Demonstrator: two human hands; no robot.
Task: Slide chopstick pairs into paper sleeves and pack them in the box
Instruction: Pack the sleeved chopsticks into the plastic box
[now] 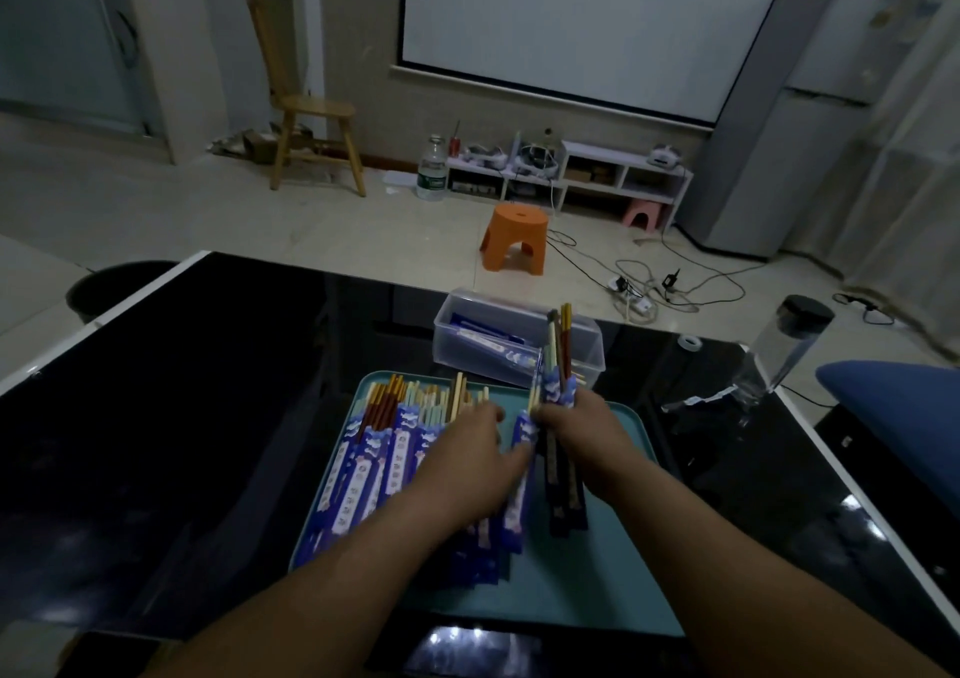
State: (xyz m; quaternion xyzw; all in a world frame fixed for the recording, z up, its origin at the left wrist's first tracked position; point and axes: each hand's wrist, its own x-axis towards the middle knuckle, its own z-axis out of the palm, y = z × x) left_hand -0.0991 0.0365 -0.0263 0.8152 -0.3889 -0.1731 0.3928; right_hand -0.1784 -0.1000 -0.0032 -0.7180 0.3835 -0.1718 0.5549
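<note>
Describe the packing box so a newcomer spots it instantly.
On the glossy black table sits a teal tray piled with chopsticks. Just beyond the tray's far edge lies the box, with a few blue sleeved pairs inside. It is the only clear, low rectangular container; the other clear item is a tall bottle with a black cap.

1. Working over the tray: two hands, one left hand (467,448) and one right hand (587,433).
2. Resting on one black table (208,417): one teal tray (613,573), one clear plastic box (582,350), one clear bottle (784,344), one tape roll (690,342).
3. Lying on the tray: one pile of sleeved chopsticks (374,464), overlapping too much for an exact count.
4. Being gripped in the right hand: one bundle of sleeved chopsticks (558,376), several pairs, exact number unclear.
5. Lying in the box: a few blue sleeves (488,339), number unclear.
6. Standing on the floor: one wooden chair (306,105), one orange stool (517,240), one pink stool (643,212), one water bottle (432,170), one dark bin (111,287).
</note>
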